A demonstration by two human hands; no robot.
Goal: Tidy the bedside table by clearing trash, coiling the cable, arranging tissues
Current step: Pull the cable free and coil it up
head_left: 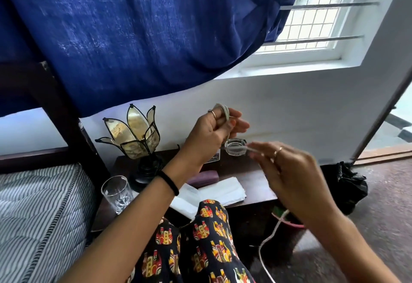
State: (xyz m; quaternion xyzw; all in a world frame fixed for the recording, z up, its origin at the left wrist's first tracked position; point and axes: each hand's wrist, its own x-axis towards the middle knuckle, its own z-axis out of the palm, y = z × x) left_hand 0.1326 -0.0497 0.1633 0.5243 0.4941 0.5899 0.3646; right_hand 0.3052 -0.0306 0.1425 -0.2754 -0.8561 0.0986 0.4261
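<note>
Cable-coiling step here: left hand (214, 126) pinches small loops of the white cable (225, 111) above the bedside table (252, 178), right hand (287, 171) fingers closed on the slack, next wrap needs feeding more in.

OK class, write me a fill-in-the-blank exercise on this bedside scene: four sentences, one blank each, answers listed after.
1. The left hand holds loops of the white ____.
2. The right hand guides the loose end, which trails down toward the ____.
3. The empty drinking glass stands in front of the flower-shaped ____.
4. The curtain above the table is ____.

Answers: cable; floor; lamp; blue
</note>
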